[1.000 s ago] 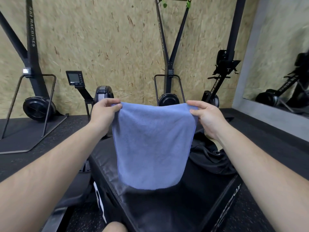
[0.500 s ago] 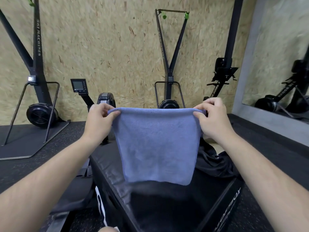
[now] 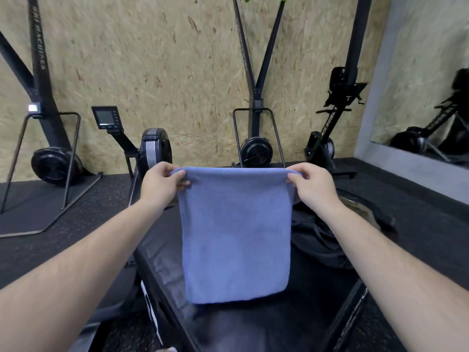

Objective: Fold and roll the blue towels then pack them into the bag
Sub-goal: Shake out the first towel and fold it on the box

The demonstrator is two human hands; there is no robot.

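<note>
The blue towel [image 3: 236, 235] hung in the centre of the frame over the black padded box [image 3: 162, 252]. The left hand [image 3: 160, 184] pinched its upper left corner and the right hand [image 3: 312, 186] its upper right corner, fingers and thumb closed on the cloth. The chief risk, as I judged it, was a slip at either pinch: little cloth lay between the fingers, and a dropped corner would swing the towel crooked and spoil the fold. Lowered carelessly, the free bottom edge could also crumple on the box top or catch the black bag [image 3: 319, 240] at centre right. The towel faced the camera flat, its top edge level across the frame, its long axis running straight up and down, its loose end pointing toward the bottom of the frame
</note>
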